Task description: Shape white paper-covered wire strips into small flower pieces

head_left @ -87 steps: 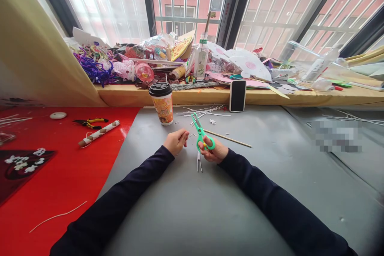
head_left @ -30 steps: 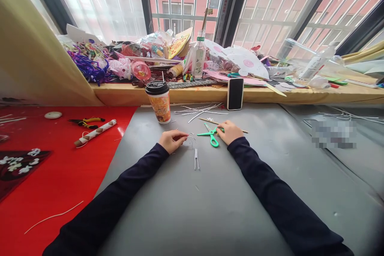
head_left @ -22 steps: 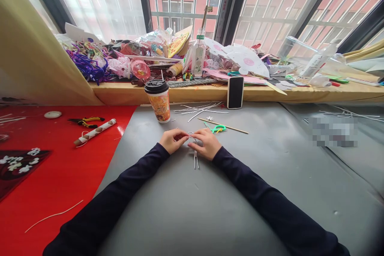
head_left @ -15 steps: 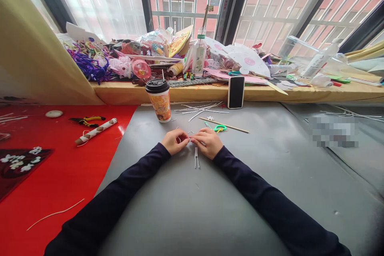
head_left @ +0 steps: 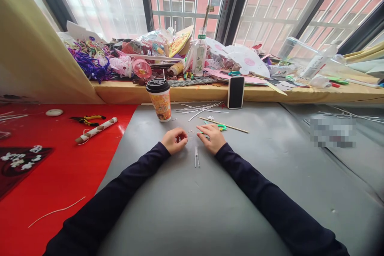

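My left hand (head_left: 173,141) rests on the grey table (head_left: 192,200) with its fingers curled around a small piece of white wire. My right hand (head_left: 211,137) lies flat a little to the right, fingers spread and holding nothing. Its fingertips reach toward the green scissors (head_left: 221,127), which lie partly hidden behind it. Two short white strips (head_left: 196,157) lie side by side on the table between my wrists. A thin wooden stick (head_left: 228,127) lies just beyond the scissors.
A lidded paper cup (head_left: 160,99) stands beyond my left hand, and a phone (head_left: 235,92) leans on the cluttered window ledge. Loose white strips (head_left: 201,109) lie near them. Pliers (head_left: 87,119) and a paper roll (head_left: 96,130) lie on the red sheet at left.
My right hand laid the scissors down on the table, came to meet my left hand at the wire, then drew apart and now lies flat near the scissors.
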{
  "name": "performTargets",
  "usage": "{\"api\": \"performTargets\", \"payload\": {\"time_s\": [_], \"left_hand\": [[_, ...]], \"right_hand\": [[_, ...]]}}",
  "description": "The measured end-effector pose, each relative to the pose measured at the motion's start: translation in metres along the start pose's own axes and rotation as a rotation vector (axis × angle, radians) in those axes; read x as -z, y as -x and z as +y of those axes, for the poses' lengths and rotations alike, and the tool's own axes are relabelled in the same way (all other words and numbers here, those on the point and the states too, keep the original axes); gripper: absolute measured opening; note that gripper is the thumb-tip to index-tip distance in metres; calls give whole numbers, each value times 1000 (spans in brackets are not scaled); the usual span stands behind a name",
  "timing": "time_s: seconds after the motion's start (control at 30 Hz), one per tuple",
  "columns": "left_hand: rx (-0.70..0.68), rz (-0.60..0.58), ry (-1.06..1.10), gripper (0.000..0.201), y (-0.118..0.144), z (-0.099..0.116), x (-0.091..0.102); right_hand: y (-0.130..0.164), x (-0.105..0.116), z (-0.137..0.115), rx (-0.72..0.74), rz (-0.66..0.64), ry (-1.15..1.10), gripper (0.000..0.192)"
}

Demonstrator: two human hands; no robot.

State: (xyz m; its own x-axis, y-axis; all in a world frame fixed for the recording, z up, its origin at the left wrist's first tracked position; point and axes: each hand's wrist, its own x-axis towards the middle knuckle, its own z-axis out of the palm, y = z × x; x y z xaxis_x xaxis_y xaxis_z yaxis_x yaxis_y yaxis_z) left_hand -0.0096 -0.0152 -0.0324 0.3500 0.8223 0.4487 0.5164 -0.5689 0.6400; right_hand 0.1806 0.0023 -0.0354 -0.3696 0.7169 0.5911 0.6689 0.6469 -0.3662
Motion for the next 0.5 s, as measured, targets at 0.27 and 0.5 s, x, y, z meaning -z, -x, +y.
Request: {"api": "performTargets", "payload": {"time_s": [0.27, 0.5], "left_hand": [[71, 25, -39, 20, 1, 17, -9], [172, -159, -462, 28, 8, 45, -33]], "right_hand": [[3, 11, -14, -36, -149, -222, 22], [8, 23, 2, -476, -285, -497, 24]]}}
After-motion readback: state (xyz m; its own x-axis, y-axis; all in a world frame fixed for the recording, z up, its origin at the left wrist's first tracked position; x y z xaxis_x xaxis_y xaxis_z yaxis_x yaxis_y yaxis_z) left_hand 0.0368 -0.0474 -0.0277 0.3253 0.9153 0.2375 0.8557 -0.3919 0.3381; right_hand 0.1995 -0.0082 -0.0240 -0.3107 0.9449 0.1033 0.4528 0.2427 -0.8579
